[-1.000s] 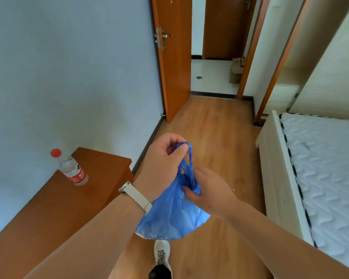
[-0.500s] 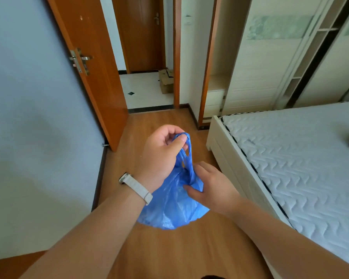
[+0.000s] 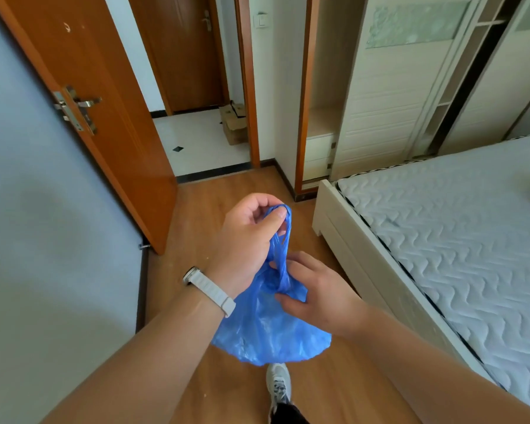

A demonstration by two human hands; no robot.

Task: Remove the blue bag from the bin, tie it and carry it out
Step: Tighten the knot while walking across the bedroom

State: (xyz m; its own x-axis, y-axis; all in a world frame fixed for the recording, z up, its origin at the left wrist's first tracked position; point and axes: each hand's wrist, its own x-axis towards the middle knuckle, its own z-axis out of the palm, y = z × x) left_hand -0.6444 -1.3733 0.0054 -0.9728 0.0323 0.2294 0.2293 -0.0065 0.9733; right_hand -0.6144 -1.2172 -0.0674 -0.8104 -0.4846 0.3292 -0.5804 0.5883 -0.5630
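Note:
A blue plastic bag (image 3: 266, 335) hangs in front of me above the wooden floor. My left hand (image 3: 245, 240), with a white watch strap on its wrist, pinches the bag's gathered handles at the top. My right hand (image 3: 315, 289) grips the bag's neck just below, where the plastic is bunched. The bag's lower part bulges out under both hands. No bin is in view.
An open brown door (image 3: 83, 123) stands at the left against a blue wall. The doorway leads to a white tiled hall with a cardboard box (image 3: 234, 122). A bed (image 3: 459, 228) with a white mattress fills the right, a wardrobe (image 3: 401, 87) behind it. My shoe (image 3: 277, 384) is on the floor.
The view has swung right and moved toward the door; the side table with the bottle is out of sight. Both hands keep their hold on the bag.

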